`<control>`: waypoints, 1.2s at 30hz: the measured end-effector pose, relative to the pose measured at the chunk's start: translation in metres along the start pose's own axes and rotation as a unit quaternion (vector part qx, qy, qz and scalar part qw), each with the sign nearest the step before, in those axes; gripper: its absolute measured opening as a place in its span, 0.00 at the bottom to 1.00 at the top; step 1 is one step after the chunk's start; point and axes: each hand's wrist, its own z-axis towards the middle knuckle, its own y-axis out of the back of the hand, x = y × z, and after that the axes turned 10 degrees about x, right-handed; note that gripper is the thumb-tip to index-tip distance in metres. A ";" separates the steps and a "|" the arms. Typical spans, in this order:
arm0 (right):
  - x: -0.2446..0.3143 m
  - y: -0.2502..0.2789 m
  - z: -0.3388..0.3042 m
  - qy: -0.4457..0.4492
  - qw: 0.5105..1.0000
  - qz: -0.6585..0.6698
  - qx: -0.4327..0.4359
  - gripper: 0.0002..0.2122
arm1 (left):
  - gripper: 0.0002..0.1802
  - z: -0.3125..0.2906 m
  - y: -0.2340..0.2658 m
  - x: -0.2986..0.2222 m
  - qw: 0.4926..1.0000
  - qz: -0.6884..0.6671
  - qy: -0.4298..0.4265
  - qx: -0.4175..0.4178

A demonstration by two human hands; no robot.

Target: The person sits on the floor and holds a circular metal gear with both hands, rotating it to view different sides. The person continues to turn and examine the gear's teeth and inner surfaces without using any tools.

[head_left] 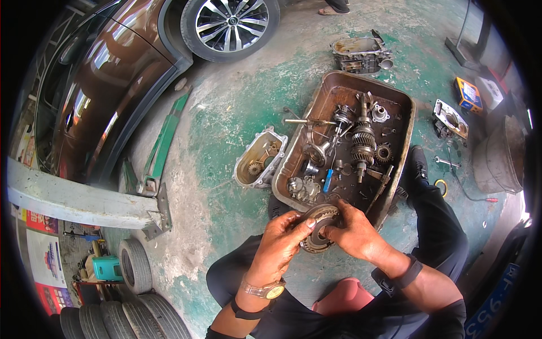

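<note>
Between my hands, over the near edge of the metal tray [407,148], is a round toothed gear ring [317,244] with an open centre. My left hand [284,234] grips its left side, thumb on top. My right hand [354,230] is closed on its right side, the thumb reaching in at the centre. In the tray lie a gear shaft [363,141] with several gears, a loose gear [384,152], a blue-handled screwdriver [327,181] and a cast metal part [305,189]. The fingers under the gear ring are hidden.
Left of the tray sits a metal housing cover [244,169] with small parts inside; a gearbox case [361,55] stands beyond it. A wrench [447,162] and a metal bucket [497,155] are at the right. A brown car [113,73], a green jack arm [167,135] and tyres [135,265] flank the left.
</note>
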 end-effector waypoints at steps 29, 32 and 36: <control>-0.017 0.001 0.004 0.002 0.999 -0.040 0.006 0.28 | 0.11 0.000 -0.004 0.002 1.000 -0.019 0.010 -0.003; -0.008 0.003 0.000 0.005 1.000 -0.026 0.011 0.26 | 0.10 -0.001 -0.006 0.001 0.999 -0.044 -0.010 -0.001; -0.003 0.004 -0.001 -0.021 0.999 0.013 0.020 0.25 | 0.12 -0.001 -0.013 -0.004 0.998 -0.057 -0.017 -0.018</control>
